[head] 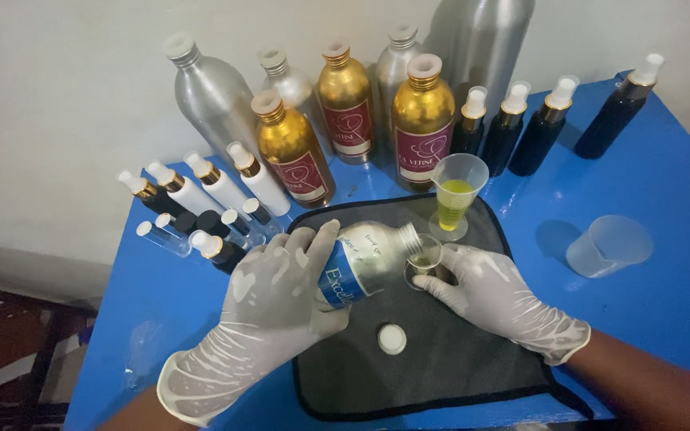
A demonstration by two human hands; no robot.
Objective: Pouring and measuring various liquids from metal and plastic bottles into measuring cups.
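Left hand (277, 291) clamped on tilted bottle (369, 259), mouth over small cup (423, 257); right hand (493, 295) pinching cup, on mat (441, 359)

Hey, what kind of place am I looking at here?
Probably a small home perfume or oil-blending station: a blue table crowded with gold bottles and spray bottles, and a measuring cup of yellow liquid on a dark mat.

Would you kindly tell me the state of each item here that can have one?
Silver bottle: uncapped, tipped in left hand.
Small cup: upright, steadied by right hand.
White cap: off, on mat.
Measuring cup: partly filled, yellow-green liquid.
Plastic cup: on its side.
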